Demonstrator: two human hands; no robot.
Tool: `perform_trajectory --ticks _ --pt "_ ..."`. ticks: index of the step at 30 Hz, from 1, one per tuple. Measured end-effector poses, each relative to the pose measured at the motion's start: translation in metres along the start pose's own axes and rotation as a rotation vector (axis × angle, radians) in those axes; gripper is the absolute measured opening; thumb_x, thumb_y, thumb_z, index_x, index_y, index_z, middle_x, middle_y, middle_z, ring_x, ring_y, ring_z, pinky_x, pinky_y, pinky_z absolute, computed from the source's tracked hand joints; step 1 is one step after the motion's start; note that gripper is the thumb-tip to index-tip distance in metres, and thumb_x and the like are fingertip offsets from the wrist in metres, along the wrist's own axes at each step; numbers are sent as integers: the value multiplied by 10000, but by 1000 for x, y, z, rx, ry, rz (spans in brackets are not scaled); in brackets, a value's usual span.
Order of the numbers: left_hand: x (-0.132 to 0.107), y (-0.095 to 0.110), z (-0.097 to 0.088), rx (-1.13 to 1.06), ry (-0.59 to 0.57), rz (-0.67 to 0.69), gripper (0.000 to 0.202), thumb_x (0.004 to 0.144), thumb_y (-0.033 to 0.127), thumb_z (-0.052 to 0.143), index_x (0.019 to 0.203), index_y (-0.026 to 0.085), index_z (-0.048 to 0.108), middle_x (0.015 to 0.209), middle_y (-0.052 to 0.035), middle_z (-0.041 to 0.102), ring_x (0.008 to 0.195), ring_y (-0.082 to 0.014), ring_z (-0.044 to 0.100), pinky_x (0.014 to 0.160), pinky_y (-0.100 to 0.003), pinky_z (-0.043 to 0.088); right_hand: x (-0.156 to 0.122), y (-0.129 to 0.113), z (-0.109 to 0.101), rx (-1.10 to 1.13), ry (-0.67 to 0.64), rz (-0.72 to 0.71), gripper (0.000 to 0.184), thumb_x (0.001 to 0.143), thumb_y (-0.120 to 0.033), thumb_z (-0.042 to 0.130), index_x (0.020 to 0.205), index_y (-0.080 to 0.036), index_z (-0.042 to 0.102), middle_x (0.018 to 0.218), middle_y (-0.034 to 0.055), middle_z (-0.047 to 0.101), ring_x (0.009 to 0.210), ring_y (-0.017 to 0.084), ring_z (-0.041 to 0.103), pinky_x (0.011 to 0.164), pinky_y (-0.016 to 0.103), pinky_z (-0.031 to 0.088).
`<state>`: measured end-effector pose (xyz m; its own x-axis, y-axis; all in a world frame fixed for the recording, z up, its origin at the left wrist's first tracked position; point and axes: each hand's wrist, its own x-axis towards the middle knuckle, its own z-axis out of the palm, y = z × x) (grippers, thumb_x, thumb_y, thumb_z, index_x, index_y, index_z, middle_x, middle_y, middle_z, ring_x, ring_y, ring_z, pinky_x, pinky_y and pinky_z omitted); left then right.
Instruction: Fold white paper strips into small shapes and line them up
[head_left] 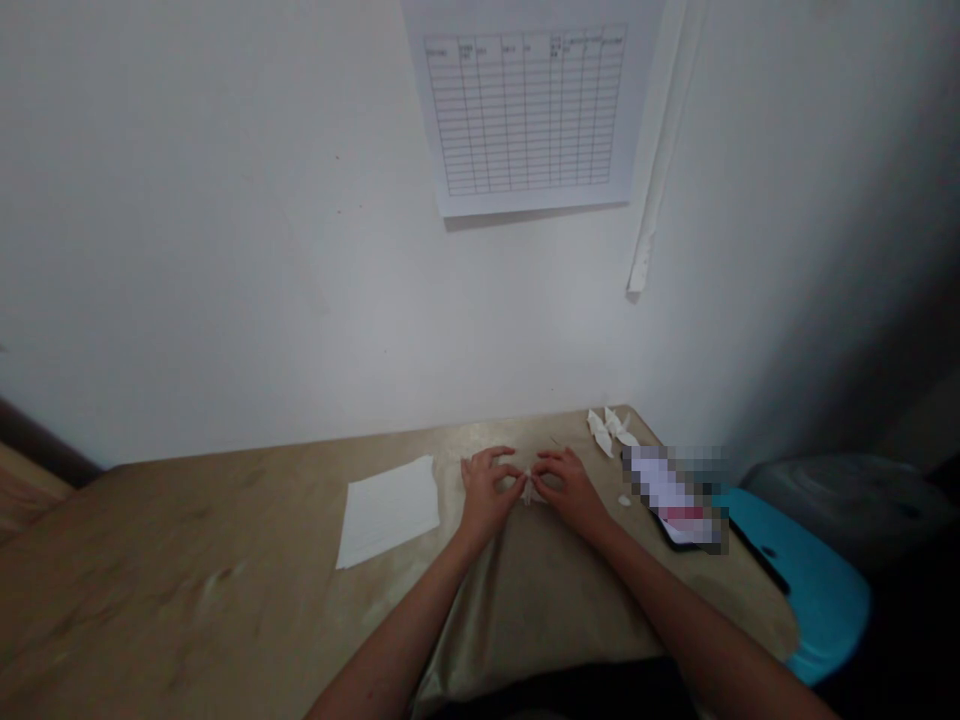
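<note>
A small folded piece of white paper (528,488) rests on the tan table (225,560), pinched between both hands. My left hand (486,490) grips its left side with curled fingers. My right hand (570,486) grips its right side the same way. Both hands rest on the tabletop near the far edge, by the wall.
A stack of white paper sheets (388,510) lies left of my hands. Several folded white paper figures (611,430) sit at the table's far right corner, beside a blurred flat object (675,495). A blue stool (810,580) stands right of the table. A ruled chart (525,110) hangs on the wall.
</note>
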<state>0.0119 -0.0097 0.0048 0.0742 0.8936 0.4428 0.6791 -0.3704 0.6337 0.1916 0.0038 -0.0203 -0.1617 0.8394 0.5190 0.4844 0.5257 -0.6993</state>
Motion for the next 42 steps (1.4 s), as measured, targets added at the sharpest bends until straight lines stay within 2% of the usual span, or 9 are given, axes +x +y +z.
perform_trajectory --ticks 4,7,13,18,22,27,32,37,42 --pt "-1 0 1 26 12 19 39 802 257 758 771 280 762 1252 -40 656 1241 -271 524 1174 -695 71 0 1 1 -54 39 -29 98 808 -355 725 845 -264 734 924 48 713 997 249 624 995 446 413" --pt "0 0 2 27 6 12 61 814 259 742 756 270 757 1252 -43 655 1240 -273 523 1177 -693 71 0 1 2 -48 49 -21 87 806 -342 724 812 -256 730 861 40 713 938 242 632 935 412 434" --pt "1 -1 2 -2 -31 3 38 811 263 743 801 289 768 1277 -46 642 1264 -287 514 1171 -704 84 -1 1 1 -8 43 20 27 792 -244 709 788 -263 727 845 18 753 893 241 653 983 447 405" --pt "0 0 2 7 -23 -17 71 787 242 765 825 302 765 1261 -37 635 1252 -288 527 1161 -709 95 1 -2 -3 17 43 22 30 783 -237 710 788 -266 719 823 -1 753 876 228 666 1065 488 348" --pt "-1 1 1 35 3 7 120 778 214 765 836 319 755 1236 -16 644 1238 -273 536 1161 -709 53 1 -5 -5 6 32 0 34 788 -244 697 782 -271 717 829 -11 747 871 214 667 1124 514 283" --pt "0 3 0 23 -26 14 122 790 194 735 825 311 747 1075 -15 728 1157 -265 592 1159 -714 4 1 -5 -7 13 20 -3 39 769 -234 705 769 -272 717 815 -20 736 860 206 666 1146 525 256" --pt "1 3 -2 -77 -70 -17 117 795 183 675 834 277 733 955 16 767 1022 -217 668 1191 -670 -8 2 -3 -9 63 21 -24 32 786 -243 707 776 -268 725 814 -5 739 842 203 666 1092 488 339" --pt "0 0 -3 -136 -120 -50 119 775 194 656 838 260 732 921 40 768 949 -190 694 1207 -640 7 2 -5 -8 96 21 -51 47 776 -220 708 745 -249 728 776 -8 730 800 189 661 1071 477 359" --pt "1 -2 -2 -136 -159 -25 120 770 190 674 845 259 737 897 37 768 948 -190 693 1205 -644 6 2 -7 -10 151 23 2 60 730 -185 695 717 -232 732 745 11 721 783 196 650 853 363 482"
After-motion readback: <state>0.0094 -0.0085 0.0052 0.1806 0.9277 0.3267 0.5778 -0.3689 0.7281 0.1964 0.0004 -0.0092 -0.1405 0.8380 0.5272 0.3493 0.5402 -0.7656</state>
